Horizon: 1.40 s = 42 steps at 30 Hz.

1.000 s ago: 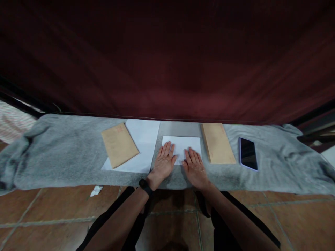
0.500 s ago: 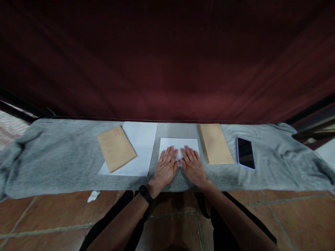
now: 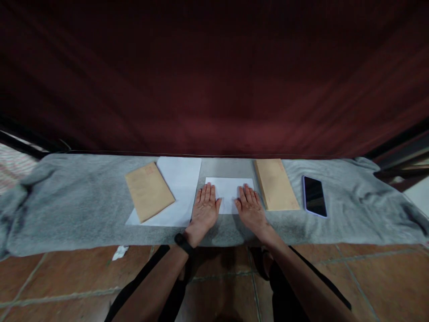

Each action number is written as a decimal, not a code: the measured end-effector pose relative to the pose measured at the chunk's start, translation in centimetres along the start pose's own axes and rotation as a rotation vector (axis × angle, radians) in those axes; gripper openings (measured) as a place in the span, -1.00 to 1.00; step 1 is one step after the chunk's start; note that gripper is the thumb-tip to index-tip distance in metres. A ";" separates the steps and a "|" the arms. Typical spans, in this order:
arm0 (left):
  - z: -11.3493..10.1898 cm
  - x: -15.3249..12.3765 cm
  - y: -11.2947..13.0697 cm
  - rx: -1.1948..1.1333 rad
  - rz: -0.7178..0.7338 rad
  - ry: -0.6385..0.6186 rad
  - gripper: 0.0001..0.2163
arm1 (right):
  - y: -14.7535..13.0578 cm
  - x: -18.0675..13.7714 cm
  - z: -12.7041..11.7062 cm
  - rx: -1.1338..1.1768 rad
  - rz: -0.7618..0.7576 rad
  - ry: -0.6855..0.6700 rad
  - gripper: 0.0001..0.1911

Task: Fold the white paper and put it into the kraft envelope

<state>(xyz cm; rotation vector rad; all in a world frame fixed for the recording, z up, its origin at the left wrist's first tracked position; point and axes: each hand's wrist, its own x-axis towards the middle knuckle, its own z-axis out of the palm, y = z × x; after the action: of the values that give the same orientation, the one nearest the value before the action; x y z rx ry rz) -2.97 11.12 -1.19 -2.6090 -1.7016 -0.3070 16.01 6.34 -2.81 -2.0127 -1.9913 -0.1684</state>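
Note:
A small white sheet of paper [image 3: 228, 192], which looks folded, lies flat on the grey cloth in front of me. My left hand [image 3: 205, 209] rests flat on its left end, fingers stretched forward. On the right end lies my right hand [image 3: 250, 210], also flat with the fingers extended. The middle of the paper shows between the two hands; its ends are partly hidden under them. Just right of my right hand is a stack of brown envelopes [image 3: 277, 185]. Left of my left hand are larger white sheets [image 3: 182, 192], partly covered by a brown envelope [image 3: 149, 192].
A phone [image 3: 315, 197] in a light purple case lies right of the envelope stack. Grey cloth [image 3: 73, 201] covers the long narrow surface. Behind it hangs a dark red curtain [image 3: 214, 89]. A crumpled white scrap [image 3: 119, 252] is on the tiled floor.
My hands have slid apart along the paper, the left one leftward and the right one slightly rightward, uncovering its middle. The envelopes, large sheets and phone have stayed put.

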 end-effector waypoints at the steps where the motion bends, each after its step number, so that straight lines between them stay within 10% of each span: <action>1: 0.0 0.2 0.1 -0.006 0.002 0.000 -0.44 | -0.1 0.2 -0.1 0.007 -0.001 -0.011 -0.42; 10: 0.0 2.6 2.3 -0.096 0.154 -0.010 -0.50 | -1.4 2.0 0.0 0.100 -0.086 -0.068 -0.47; 42: 1.4 4.4 0.4 -0.046 -0.084 0.020 -0.45 | 0.4 3.9 1.9 0.031 0.081 0.067 -0.35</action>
<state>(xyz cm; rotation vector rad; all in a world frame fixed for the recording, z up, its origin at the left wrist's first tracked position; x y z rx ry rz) -0.72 15.09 -1.81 -2.5608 -1.8224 -0.3777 16.24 10.66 -3.54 -2.0369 -1.8578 -0.1831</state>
